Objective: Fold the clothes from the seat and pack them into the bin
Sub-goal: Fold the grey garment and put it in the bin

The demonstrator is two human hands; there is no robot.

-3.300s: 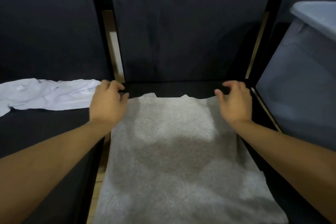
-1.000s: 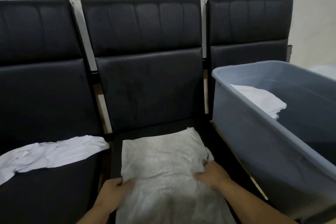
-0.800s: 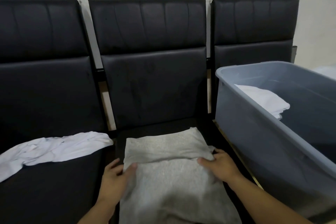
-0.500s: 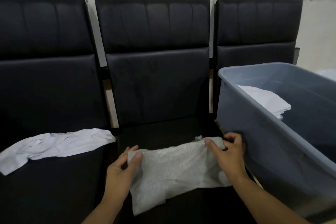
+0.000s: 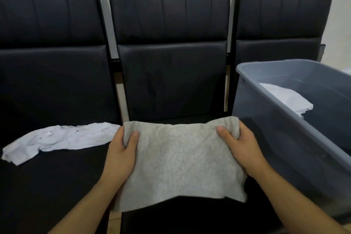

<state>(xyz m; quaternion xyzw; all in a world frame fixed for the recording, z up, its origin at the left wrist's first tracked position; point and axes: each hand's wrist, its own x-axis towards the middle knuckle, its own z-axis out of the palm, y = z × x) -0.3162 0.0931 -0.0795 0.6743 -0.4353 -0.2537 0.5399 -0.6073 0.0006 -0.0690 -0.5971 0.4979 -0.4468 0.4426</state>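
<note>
Hands are holding the folded grey garment [image 5: 180, 159] up over the middle seat [image 5: 190, 220], w/ its lower edge hanging free. Left hand [image 5: 121, 156] is gripping the top left corner, thumb on the front face and the other fingers hidden behind the cloth; right hand [image 5: 241, 150] is pinching the top right corner the same way, thumb in front. Grey bin [image 5: 284, 125] is sitting on the right-hand seat, just beside the garment's right edge, and a folded white piece [image 5: 284, 99] is already lying inside it. Another white garment [image 5: 58, 138], unfolded and crumpled, is lying on the left seat, near the left hand.

Step in hand is prob. the carry into the bin. To do it well, the person should be keeping both corners level and the top edge taut so the fold isn't slipping open, lifting high enough to clear the bin's near rim, then lowering it flat next to or on the white piece before letting go. Risk: the hanging lower edge catching the rim and the layers unfolding.
</note>
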